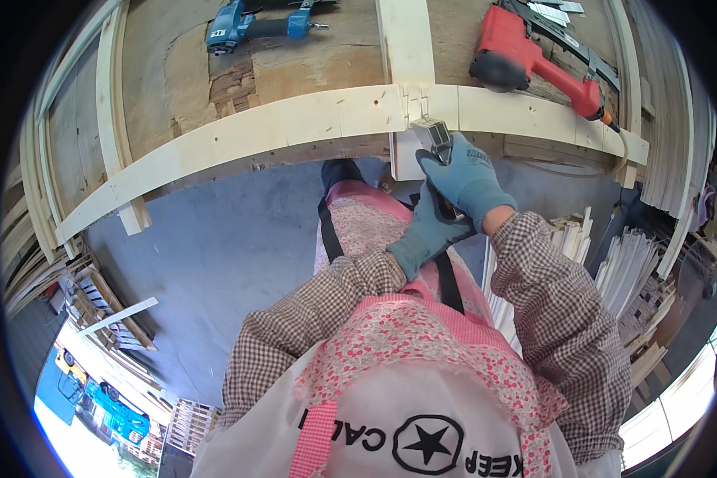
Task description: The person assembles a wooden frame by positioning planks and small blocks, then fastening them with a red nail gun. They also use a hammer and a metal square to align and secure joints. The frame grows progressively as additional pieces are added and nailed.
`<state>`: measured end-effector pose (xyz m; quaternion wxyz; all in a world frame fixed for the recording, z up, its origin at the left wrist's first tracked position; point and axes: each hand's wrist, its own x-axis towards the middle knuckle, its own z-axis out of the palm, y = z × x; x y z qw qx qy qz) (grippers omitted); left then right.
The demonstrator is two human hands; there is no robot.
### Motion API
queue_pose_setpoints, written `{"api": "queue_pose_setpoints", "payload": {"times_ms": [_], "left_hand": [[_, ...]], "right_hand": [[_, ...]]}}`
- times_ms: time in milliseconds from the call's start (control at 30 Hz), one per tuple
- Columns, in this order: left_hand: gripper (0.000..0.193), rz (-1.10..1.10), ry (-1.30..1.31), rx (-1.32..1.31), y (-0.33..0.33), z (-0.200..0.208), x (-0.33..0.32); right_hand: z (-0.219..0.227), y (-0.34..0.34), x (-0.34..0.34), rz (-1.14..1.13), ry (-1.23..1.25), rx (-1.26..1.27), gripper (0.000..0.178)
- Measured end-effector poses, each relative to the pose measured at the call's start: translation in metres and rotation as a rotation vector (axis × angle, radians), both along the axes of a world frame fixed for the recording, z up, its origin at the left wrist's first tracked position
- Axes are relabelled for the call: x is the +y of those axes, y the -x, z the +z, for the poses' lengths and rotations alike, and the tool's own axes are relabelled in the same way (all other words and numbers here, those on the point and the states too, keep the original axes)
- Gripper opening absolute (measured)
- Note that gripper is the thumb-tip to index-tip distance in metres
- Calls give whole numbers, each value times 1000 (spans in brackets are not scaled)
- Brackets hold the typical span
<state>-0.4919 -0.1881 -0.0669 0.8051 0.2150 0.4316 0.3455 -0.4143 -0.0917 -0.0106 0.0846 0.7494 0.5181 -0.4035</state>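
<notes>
Both my hands wear blue-grey work gloves and meet in front of me at the near edge of the workbench. My right hand [468, 179] is closed round the upper part of a silver metal hand tool [432, 133] with a box-shaped head. Just below it, my left hand [429, 235] is closed round the tool's dark lower part, mostly hidden by the gloves. The head sits at the joint where a long pale wooden strip [287, 120] meets a crosswise slat [407, 48]. Thin wire staples [424, 105] stick up at that joint.
A blue nail gun [255, 28] lies on the bench [311, 68] at the far left, a red nail gun [526, 60] with a hose at the far right. Stacked wooden slats [665, 135] stand at the right. More wood pieces [629, 259] lie beyond my right arm.
</notes>
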Motion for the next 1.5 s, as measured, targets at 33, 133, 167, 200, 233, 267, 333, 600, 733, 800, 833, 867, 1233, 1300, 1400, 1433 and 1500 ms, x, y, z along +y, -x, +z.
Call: {"api": "queue_pose_setpoints", "payload": {"times_ms": [33, 133, 167, 200, 233, 267, 333, 600, 733, 800, 833, 867, 1233, 1300, 1400, 1433, 1500], "left_hand": [[100, -3, 0, 20, 1, -1, 1], [97, 7, -20, 97, 2, -2, 1], [96, 1, -29, 110, 4, -3, 2], [96, -4, -37, 122, 5, -6, 3], [95, -12, -43, 131, 6, -9, 2], [93, -26, -42, 158, 7, -12, 3], [90, -49, -43, 205, 9, -17, 4], [86, -118, 181, -94, 22, -1, 5], [81, -213, 12, -181, 21, 6, 4], [81, -282, -11, -202, 25, 7, -5], [81, -319, -26, -211, 27, 7, -8], [82, -382, 4, -220, 29, 17, -5], [88, -479, -1028, 1437, 134, 28, 70], [99, -658, -936, 1567, 140, 37, 83], [115, -797, -891, 1590, 160, 36, 81], [119, -824, -853, 1566, 162, 39, 83], [121, -890, -819, 1556, 158, 30, 88]], "right_hand": [[-1, 1, 0, 0, -27, -18, 48], [-1, 2, -3, 8, -21, -29, 50], [-1, 2, -4, 11, -17, -29, 51], [0, 4, -4, -2, -30, -44, 50], [-1, 4, -5, -17, -33, -41, 50], [-2, 4, -5, -33, -37, -39, 50], [-3, 6, -3, -40, -47, -49, 50], [9, 3, -6, -77, 36, 9, 54], [3, -12, -23, -172, -34, 248, 58], [5, -12, -40, -174, -122, 281, 59], [6, -11, -49, -177, -170, 297, 60], [5, -12, -59, -203, -216, 321, 66], [11, -30, -97, -584, -206, 645, 56], [1, -36, -105, -518, -266, 604, 58], [4, -32, -109, -413, -335, 630, 60], [9, -29, -104, -385, -321, 642, 60], [12, -26, -98, -403, -259, 678, 59]]}}
